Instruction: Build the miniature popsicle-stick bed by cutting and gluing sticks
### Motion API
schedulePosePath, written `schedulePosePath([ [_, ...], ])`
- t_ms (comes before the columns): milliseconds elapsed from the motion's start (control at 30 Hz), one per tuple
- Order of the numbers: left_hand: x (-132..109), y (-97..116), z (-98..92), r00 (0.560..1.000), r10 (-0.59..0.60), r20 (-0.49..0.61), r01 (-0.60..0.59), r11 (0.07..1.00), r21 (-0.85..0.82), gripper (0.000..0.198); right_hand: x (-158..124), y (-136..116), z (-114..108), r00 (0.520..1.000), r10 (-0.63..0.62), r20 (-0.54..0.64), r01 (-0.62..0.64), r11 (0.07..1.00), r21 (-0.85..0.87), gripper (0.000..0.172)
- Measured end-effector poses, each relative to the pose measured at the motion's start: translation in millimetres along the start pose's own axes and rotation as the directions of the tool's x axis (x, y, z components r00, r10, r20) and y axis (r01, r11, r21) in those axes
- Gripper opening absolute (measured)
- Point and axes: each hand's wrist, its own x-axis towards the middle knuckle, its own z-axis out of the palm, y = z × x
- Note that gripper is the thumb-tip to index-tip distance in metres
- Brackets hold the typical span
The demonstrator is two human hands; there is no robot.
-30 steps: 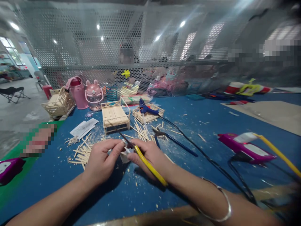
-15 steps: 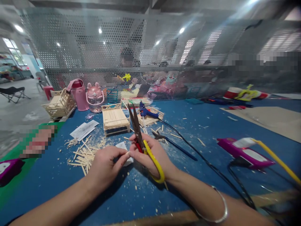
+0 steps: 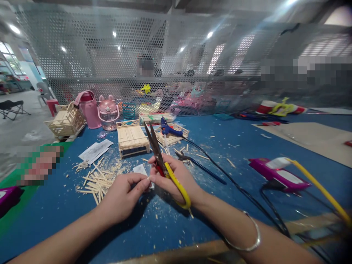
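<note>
In my right hand (image 3: 178,181) is a pair of scissors (image 3: 157,148), its dark blades pointing up and slightly apart, its yellow handle loop around the palm side. A thin wooden stick end (image 3: 190,213) pokes out below that loop. My left hand (image 3: 123,194) is closed in a pinch, its fingertips meeting the right thumb and fingers. A tiny pale bit shows between them, too small to name. Behind the hands lies a crumpled white paper (image 3: 140,169). Loose wooden sticks (image 3: 96,181) are heaped left of my left hand. A small stick-built bed (image 3: 132,137) stands beyond.
A blue glue gun (image 3: 169,128) rests on another stick frame, and blue-handled pliers (image 3: 203,168) lie right of my hands. Further right is a purple power strip (image 3: 291,181) with a yellow cable. Pink bottles (image 3: 89,110) stand at back left before a perforated metal screen (image 3: 110,62).
The view has shifted a little, so the scene sits slightly further left. Both hands stay pinched together, and the scissors remain in the right hand.
</note>
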Motion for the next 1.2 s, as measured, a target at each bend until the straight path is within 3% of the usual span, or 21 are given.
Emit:
schedulePosePath([
  [100,0.9,0.5,-3.4,0.991,0.0,-0.137,-0.009,0.998,-0.062,0.03,-1.3,0.4,-4.0,1.0,-0.027,0.004,0.027,0.997,-0.074,0.039],
  [200,1.7,2.2,-8.2,0.959,-0.017,-0.282,-0.017,0.993,-0.118,0.026,-1.6,0.5,-9.2,0.992,-0.102,0.069,0.117,0.956,-0.268,0.056],
  [300,1.9,2.3,-9.9,0.945,-0.012,-0.327,-0.042,0.987,-0.157,0.027,-1.1,0.6,-10.9,0.976,-0.162,0.144,0.21,0.869,-0.447,0.067],
  [567,0.8,-6.5,-8.2,0.949,0.083,-0.305,-0.121,0.987,-0.106,0.023,-1.8,-1.4,-8.6,0.963,-0.2,0.182,0.27,0.764,-0.586,0.073],
  [700,-0.1,-5.3,-9.0,0.962,0.134,-0.237,-0.157,0.984,-0.082,0.026,-1.9,-1.6,-9.3,0.955,-0.227,0.189,0.296,0.761,-0.577,0.072],
  [900,-1.1,-5.1,-9.1,0.961,0.159,-0.227,-0.18,0.981,-0.073,0.026,-2.3,1.6,-10.5,0.942,-0.248,0.228,0.333,0.78,-0.53,0.072],
  [1200,-3.1,-5.1,-2.8,0.964,0.102,-0.246,-0.138,0.981,-0.137,0.027,-2.7,10.5,-6.8,0.92,-0.307,0.243,0.388,0.792,-0.471,0.068],
])
